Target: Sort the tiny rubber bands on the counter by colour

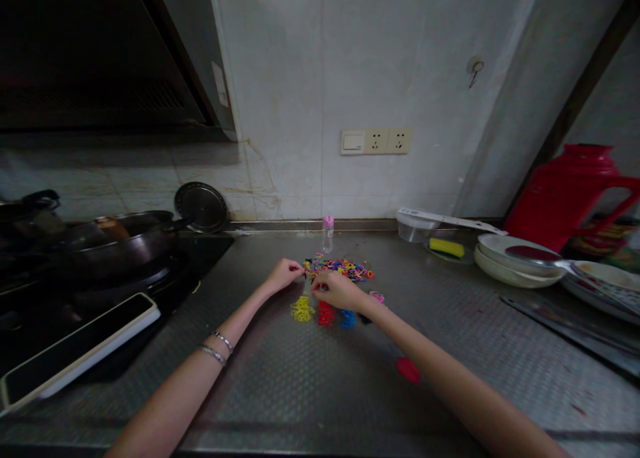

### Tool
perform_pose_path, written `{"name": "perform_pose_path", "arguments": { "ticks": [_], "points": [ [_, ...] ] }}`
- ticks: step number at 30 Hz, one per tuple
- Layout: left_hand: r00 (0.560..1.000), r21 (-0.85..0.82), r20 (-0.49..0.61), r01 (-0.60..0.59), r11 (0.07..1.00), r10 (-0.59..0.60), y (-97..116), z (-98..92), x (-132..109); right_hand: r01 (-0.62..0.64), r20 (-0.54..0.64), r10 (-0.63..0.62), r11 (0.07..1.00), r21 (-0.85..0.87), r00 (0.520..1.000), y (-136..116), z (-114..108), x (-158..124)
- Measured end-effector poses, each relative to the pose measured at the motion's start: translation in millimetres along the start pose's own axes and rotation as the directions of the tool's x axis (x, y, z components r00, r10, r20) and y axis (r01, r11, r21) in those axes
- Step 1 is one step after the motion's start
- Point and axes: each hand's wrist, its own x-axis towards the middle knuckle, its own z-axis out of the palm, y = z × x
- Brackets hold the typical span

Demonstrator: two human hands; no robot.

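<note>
A mixed heap of small coloured elastic bands [345, 267] lies on the metal counter. At its left edge my left hand [285, 275] is closed in a pinch; a small dark bit shows at its fingertips, too small to name. My right hand [337, 290] is also pinched, just in front of the heap, and what it holds, if anything, cannot be made out. Nearer to me are sorted piles: yellow bands [303, 309], red bands [326, 314] and blue bands [348, 319]. Black bands [365, 319] and pink bands [377, 297] are partly hidden by my right wrist.
Behind the heap stands a clear bottle [327, 238] with a pink cap. A red oval item [408, 370] lies beside my right forearm. Stove pans [125, 245] are left; bowls [515, 275], a yellow sponge [447, 247] and a red thermos jug [555, 198] are right.
</note>
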Motion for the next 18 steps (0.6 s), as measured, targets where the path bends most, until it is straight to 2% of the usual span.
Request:
{"name": "perform_pose_path", "arguments": {
  "ticks": [5,9,15,18],
  "points": [
    [1.000,-0.002,-0.013,0.011,1.000,-0.012,-1,-1.6,1,0.019,0.053,-0.015,0.997,-0.078,0.998,-2,16,5],
    [0.999,-0.007,-0.028,0.040,0.999,-0.040,-2,-3.2,1,0.038,0.061,-0.033,0.996,-0.075,0.998,2,17,1],
    [0.996,0.063,-0.033,0.082,0.995,-0.080,-10,-2.2,0,0.017,-0.083,-0.019,1.000,-0.024,0.996,13,-7,-3],
    [0.999,0.156,-0.005,0.052,0.986,-0.052,-9,-1.6,-2,-0.040,-0.156,0.036,0.999,-0.024,0.987,27,-25,-5]
  ]
}}
